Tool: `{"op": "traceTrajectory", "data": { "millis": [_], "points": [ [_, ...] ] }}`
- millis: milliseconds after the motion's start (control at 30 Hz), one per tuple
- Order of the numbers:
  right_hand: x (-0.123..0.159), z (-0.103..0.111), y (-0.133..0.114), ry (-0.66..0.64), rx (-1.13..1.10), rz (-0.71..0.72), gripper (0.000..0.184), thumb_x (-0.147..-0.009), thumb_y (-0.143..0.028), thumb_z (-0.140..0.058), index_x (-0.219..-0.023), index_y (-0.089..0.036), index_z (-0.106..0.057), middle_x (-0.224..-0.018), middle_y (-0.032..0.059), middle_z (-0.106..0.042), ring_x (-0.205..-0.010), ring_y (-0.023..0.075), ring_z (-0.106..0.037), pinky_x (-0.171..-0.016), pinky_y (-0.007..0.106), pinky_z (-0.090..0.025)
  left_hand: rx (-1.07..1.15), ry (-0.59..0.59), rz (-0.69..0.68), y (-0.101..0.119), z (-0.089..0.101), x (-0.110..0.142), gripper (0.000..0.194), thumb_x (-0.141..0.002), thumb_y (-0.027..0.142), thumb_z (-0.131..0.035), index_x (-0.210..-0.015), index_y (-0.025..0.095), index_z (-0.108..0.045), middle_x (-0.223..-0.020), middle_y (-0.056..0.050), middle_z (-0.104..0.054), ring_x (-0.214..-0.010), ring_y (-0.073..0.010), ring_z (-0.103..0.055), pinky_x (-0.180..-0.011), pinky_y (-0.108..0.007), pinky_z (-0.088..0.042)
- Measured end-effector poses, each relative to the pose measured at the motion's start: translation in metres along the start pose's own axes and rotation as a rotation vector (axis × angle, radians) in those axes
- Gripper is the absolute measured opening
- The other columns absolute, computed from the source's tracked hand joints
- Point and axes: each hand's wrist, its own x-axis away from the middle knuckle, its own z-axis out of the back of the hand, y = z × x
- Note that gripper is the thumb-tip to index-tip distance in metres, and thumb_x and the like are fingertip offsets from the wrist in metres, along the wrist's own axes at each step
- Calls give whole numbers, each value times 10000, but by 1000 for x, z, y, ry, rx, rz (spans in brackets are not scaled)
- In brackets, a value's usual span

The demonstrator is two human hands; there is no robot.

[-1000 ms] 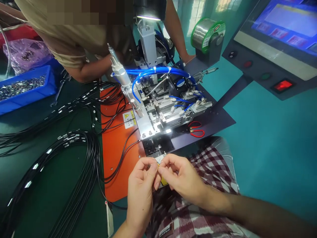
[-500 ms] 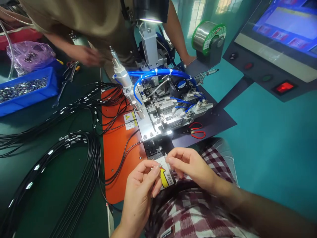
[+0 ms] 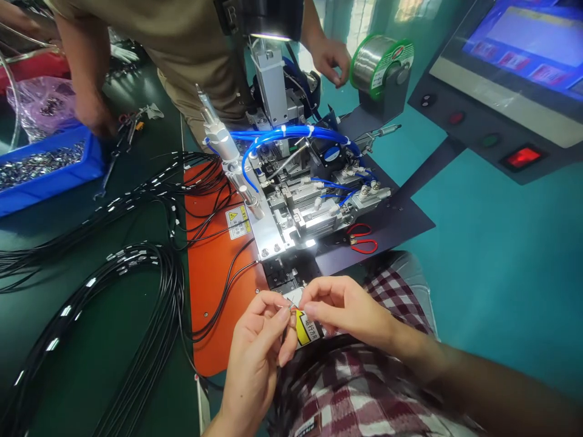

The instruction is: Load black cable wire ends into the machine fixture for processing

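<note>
Green bench, soldering fixture (image 3: 296, 200) ahead: small wire end (image 3: 288, 308) pinched between left hand (image 3: 259, 346) and right hand (image 3: 341, 309) fingertips; fine alignment judged needed.

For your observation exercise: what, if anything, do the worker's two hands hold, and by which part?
Left hand and right hand pinch a tiny metal piece between their fingertips; which part cannot be told.
</note>
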Motion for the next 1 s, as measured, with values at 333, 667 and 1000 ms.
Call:
{"op": "traceTrajectory", "data": {
  "millis": [333, 667, 1000],
  "points": [
    [0, -3, -2, 63, 156, 4, 133, -785, -263, -618, -726, -149, -584, -569, -49, -501, -470, 71, -441, -449, 199, -356, -114, -33, -31, -2, 3, 2, 181, -845, 344, -625, -822, 177, -558, -418, 83, -413, -411, -40, -270, -480, -192, -210],
    [18, -4, -11, 250, 1132, 741, 128, -851, -159, -560, -739, -149, -622, -651, -8, -593, -541, 109, -456, -570, 287, -312, -307, 76, -61, -13, 8, -1, 264, -795, 408, -672, -833, 156, -602, -447, 64, -452, -421, -50, -344, -437, -178, -232],
    [16, -8, -16, 285, 1478, 840, 262, -897, -156, -502, -652, -172, -594, -596, -3, -542, -532, 150, -397, -548, 317, -238, -351, 170, -215, -9, -7, 4, 228, -704, 351, -740, -758, 164, -623, -528, 51, -507, -435, -44, -383, -412, -141, -278]
  ]
}}
